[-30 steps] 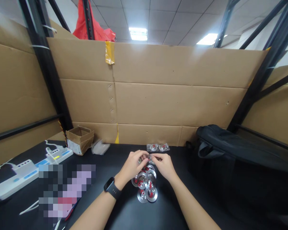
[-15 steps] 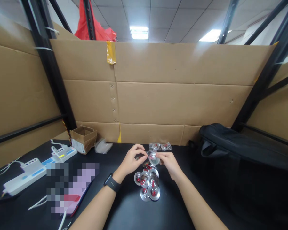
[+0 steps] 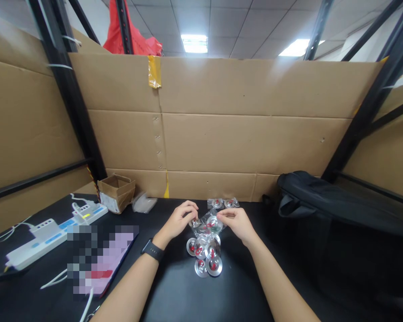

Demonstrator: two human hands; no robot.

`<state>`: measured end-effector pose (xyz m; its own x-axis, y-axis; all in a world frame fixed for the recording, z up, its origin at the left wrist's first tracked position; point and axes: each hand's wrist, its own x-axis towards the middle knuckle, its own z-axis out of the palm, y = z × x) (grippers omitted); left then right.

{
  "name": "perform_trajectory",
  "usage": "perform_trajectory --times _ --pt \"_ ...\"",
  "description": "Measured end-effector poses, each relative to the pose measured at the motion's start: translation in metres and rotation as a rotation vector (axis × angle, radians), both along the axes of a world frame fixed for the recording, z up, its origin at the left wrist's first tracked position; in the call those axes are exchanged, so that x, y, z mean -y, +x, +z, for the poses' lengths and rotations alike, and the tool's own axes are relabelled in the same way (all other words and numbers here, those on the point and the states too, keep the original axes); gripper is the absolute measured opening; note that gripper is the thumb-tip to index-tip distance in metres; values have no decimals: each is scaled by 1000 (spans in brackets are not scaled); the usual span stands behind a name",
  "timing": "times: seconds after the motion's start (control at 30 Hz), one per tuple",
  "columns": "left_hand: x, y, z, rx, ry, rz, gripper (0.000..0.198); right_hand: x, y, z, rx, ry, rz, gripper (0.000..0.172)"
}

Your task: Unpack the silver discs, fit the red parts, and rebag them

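My left hand (image 3: pixel 179 219) and my right hand (image 3: pixel 237 222) pinch the two ends of a small clear plastic bag (image 3: pixel 208 222) holding shiny metal discs with red centres. They hold it just above a pile of several loose metal discs (image 3: pixel 205 255) on the black table (image 3: pixel 195 295). A second filled clear bag (image 3: pixel 222 203) lies behind the hands, by the cardboard wall. A black watch sits on my left wrist.
A small open cardboard box (image 3: pixel 116 192) and a crumpled plastic wrap (image 3: pixel 143 203) sit at the back left. A white power strip (image 3: pixel 55 228) lies far left. A black bag (image 3: pixel 325 201) fills the right side. Cardboard walls (image 3: pixel 242 138) and black rack posts enclose the table.
My hands have drawn apart a little, stretching the clear bag between them, and have moved slightly back from the disc pile.
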<state>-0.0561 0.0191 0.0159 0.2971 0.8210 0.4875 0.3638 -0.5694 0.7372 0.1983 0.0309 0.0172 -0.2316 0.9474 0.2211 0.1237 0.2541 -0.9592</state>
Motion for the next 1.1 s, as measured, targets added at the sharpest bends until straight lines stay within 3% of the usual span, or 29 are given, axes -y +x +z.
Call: perform_trajectory --times 0.17,0.33,0.6,0.83,0.97,1.1 --pt "3 7 0 -48 61 21 19 2 -4 -1 24 49 50 33" --pt "3 7 -4 -22 -17 37 19 1 -2 3 -72 90 -22 38" --pt "4 27 -14 225 -149 -73 54 0 -9 3 -197 85 -10 36" --pt "4 35 -15 385 -171 -2 48 2 -20 -9 -198 53 28 51" --pt "0 27 -13 343 -149 48 43 2 -21 -12 -153 90 54 35" --pt "-5 21 -15 356 -108 148 34 -1 -21 -13 -79 109 32 37"
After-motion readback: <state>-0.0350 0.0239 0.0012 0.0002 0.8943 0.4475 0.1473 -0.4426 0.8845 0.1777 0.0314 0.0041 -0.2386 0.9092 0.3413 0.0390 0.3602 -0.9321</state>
